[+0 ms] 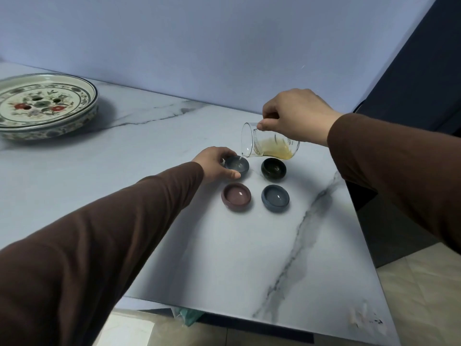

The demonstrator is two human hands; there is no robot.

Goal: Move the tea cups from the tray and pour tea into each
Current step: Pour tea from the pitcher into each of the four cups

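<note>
Several small tea cups stand in a square on the marble table. My left hand (pixel 215 164) grips the far-left grey-blue cup (pixel 238 166) by its side. My right hand (pixel 295 115) holds a glass pitcher (pixel 268 144) tipped to the left, with yellow tea in it. A thin stream runs from its spout into the grey-blue cup. A dark cup (pixel 273 169) sits under the pitcher's base. Nearer to me stand a purple cup (pixel 236 196) and a blue cup (pixel 275 198), both with liquid in them.
A round flowered ceramic tray (pixel 82 113) sits at the far left, with no cups on it. The marble table (pixel 224 258) ends close to the right of the cups. A dark panel stands at the right, tiled floor below.
</note>
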